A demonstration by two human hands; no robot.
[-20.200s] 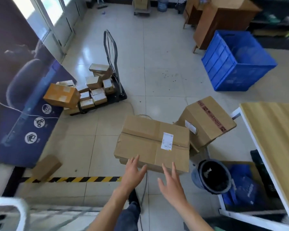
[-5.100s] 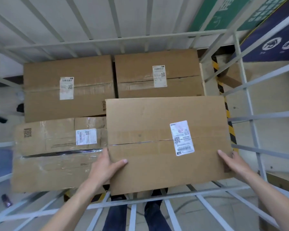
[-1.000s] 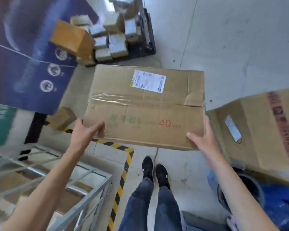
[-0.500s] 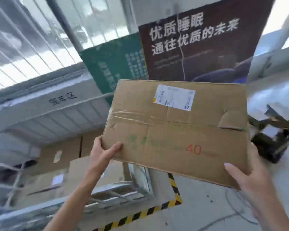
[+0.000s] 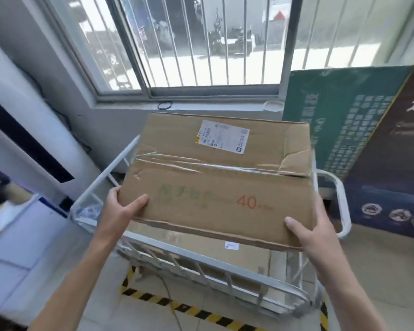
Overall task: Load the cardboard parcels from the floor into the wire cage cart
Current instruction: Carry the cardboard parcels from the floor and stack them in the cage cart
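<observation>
I hold a large flat cardboard parcel (image 5: 215,177) in the air, with a white shipping label, clear tape across its top and a red "40" printed near me. My left hand (image 5: 121,211) grips its near left corner. My right hand (image 5: 308,231) grips its near right corner. The parcel hovers above the white wire cage cart (image 5: 215,280), whose near rail runs just under the parcel's front edge. Inside the cart, under the held parcel, part of another cardboard parcel (image 5: 201,244) with a small label shows.
A barred window (image 5: 189,44) and its sill lie behind the cart. Green and dark blue poster boards (image 5: 344,120) lean at the right. A white cabinet with a black stripe (image 5: 22,139) stands at the left. Yellow-black floor tape (image 5: 177,306) runs before the cart.
I have turned left with the parcel, from the floor pile to facing the cart head-on. The parcel now hangs over the cart's open top. Both hands keep the same grip.
</observation>
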